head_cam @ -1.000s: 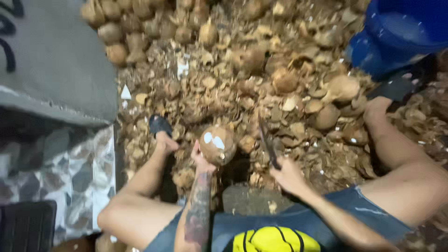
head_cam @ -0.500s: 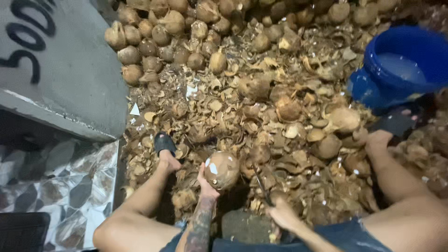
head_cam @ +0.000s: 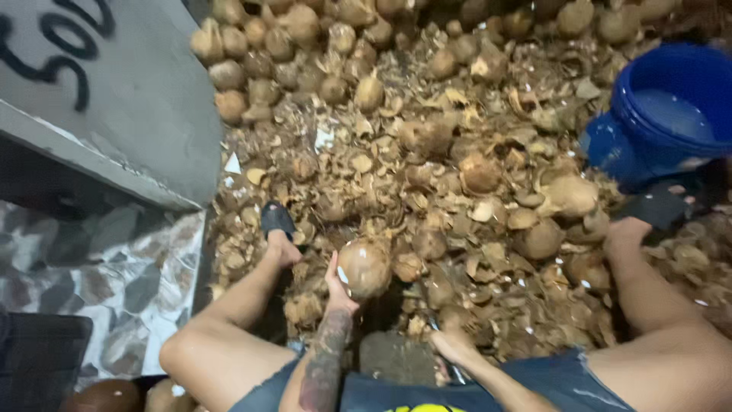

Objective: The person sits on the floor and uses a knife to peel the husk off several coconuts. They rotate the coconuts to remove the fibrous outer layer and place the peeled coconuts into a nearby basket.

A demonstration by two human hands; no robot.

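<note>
The left hand (head_cam: 339, 286) is cupped around the side of a brown coconut (head_cam: 364, 267), fingers curled onto the husk, holding it up just above the ground between the person's knees. The right hand (head_cam: 451, 345) sits lower and nearer the body, closed around what looks like a dark knife handle (head_cam: 442, 352); the blade is too blurred to make out. The coconut shows a small pale nick on its left side and hangs over a flat grey stone block (head_cam: 396, 357) in front of the shorts. All round it the ground is covered with broken shell pieces (head_cam: 457, 191). Further back, whole coconuts (head_cam: 290, 53) are heaped against a grey wall (head_cam: 114, 99). A blue bucket (head_cam: 671, 114) holding cloudy liquid stands well off to the right, beyond the right leg. The left foot wears a dark sandal (head_cam: 276, 220), resting on the shell litter beside patterned floor tiles (head_cam: 114, 290).
</note>
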